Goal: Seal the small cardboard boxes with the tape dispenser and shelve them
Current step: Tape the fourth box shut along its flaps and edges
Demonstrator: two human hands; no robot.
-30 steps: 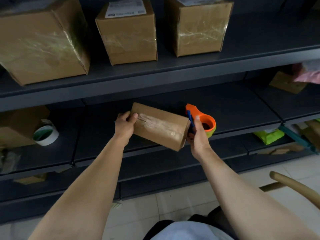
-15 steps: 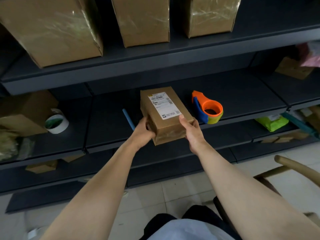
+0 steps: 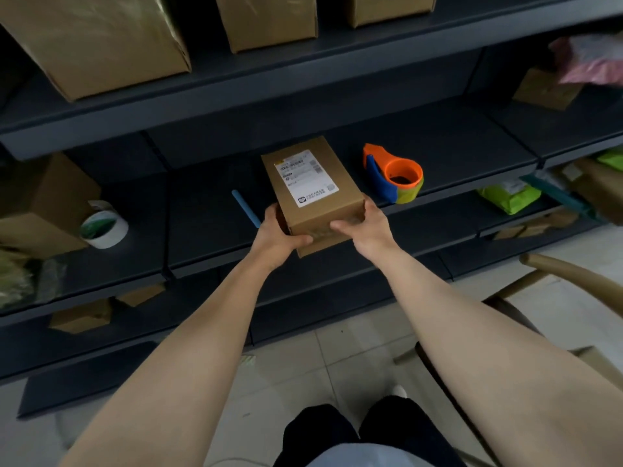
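Note:
A small cardboard box (image 3: 303,170) with a white shipping label on top is held over the front of the middle shelf (image 3: 209,227), its long side pointing away from me. My left hand (image 3: 278,235) grips its near left corner, thumb across the taped front face. My right hand (image 3: 365,222) grips the near right corner. The orange and blue tape dispenser (image 3: 392,175) lies on the same shelf just right of the box, apart from both hands.
Three larger taped boxes (image 3: 97,45) stand on the upper shelf. A blue pen (image 3: 246,208) lies left of the held box, and a white tape roll (image 3: 104,227) beside a brown box farther left. Green packets (image 3: 509,197) lie lower right. A wooden chair arm (image 3: 573,276) juts in at right.
My right hand set the tape dispenser on the shelf and took the box. The box was turned label up, and both hands now hold its near end, a little closer to the shelf.

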